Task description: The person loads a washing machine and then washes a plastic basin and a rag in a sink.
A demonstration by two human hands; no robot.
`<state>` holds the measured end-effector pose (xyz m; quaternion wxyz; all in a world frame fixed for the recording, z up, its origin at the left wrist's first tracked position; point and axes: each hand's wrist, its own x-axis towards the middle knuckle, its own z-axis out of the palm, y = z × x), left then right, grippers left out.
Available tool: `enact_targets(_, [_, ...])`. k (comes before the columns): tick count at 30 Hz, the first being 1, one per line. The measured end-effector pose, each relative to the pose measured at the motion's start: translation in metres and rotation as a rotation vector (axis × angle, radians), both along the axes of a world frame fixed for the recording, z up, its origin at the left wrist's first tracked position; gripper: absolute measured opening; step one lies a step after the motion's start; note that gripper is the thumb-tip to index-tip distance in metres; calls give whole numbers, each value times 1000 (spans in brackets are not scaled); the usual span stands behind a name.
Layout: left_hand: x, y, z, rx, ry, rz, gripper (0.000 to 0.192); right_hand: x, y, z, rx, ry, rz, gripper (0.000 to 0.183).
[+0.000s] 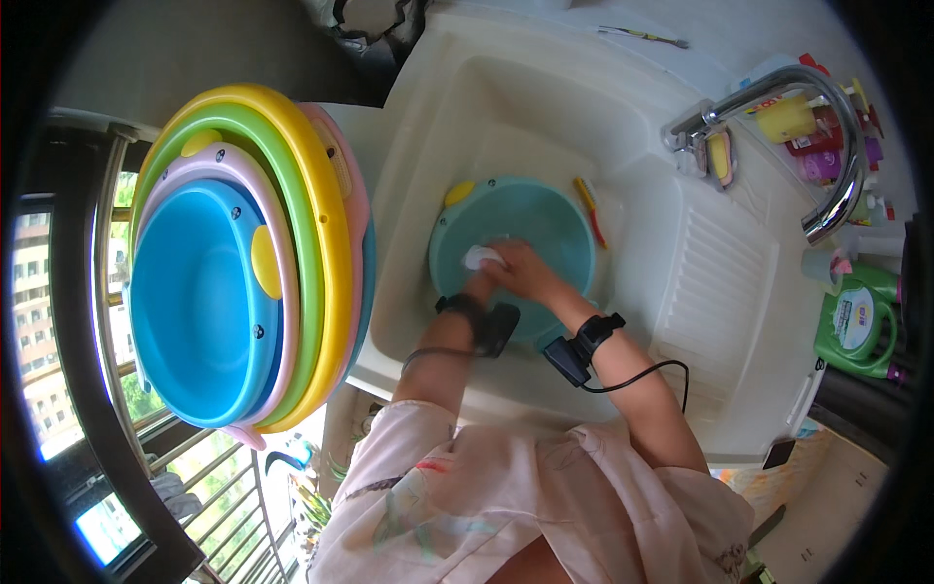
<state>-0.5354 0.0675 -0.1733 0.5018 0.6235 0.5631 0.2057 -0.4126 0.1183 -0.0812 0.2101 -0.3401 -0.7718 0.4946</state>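
A teal plastic basin (pixel 551 208) stands in the left part of a white laundry sink (pixel 408 182). Both hands meet over the basin, around a small white item (pixel 481 257) that looks like cloth. My right hand (pixel 527 270) is closed against it, with the fingers blurred. My left hand (pixel 484 281) lies beneath and beside it, largely covered by the right, so its grip does not show. Black straps with small devices sit on both wrists. A red and yellow brush (pixel 589 212) rests in the sink just right of the basin.
Nested coloured basins (pixel 197 292) stand at the left by a barred window. A ribbed washboard (pixel 711 270) forms the sink's right side. The chrome faucet (pixel 846 146) arches at the upper right, near bottles and a green detergent jug (pixel 857 321). A toothbrush (pixel 642 35) lies on the back ledge.
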Motion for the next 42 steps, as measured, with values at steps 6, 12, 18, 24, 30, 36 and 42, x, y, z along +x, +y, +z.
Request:
enact_targets(6, [-5,10,-29,-176,-150,179,40,18,-16,-4,7,-38,-131,31])
enact_targets(12, [-28,19,-53,-188,-701,586,30,25,-33,-64,363,-609,-108,51])
enact_targets(18, [-18,27,-21,-343,-922,797,26,24,-9,-75,270,-669,-32,44])
enact_targets(24, [-54,11,-73,-428,-1087,751,37,-3,-21,-11,-602,59,-127,34])
enact_targets(30, [11,26,-32,-550,-1640,997,40,-12,-40,-21,-386,232,-257,37])
enact_targets(36, [32,40,37,-646,-1399,1067,30,10,-10,-61,-107,-307,-305,37])
enact_targets(42, [-33,27,-64,-67,-320,807,20,0,-33,-73,536,-676,-393,46])
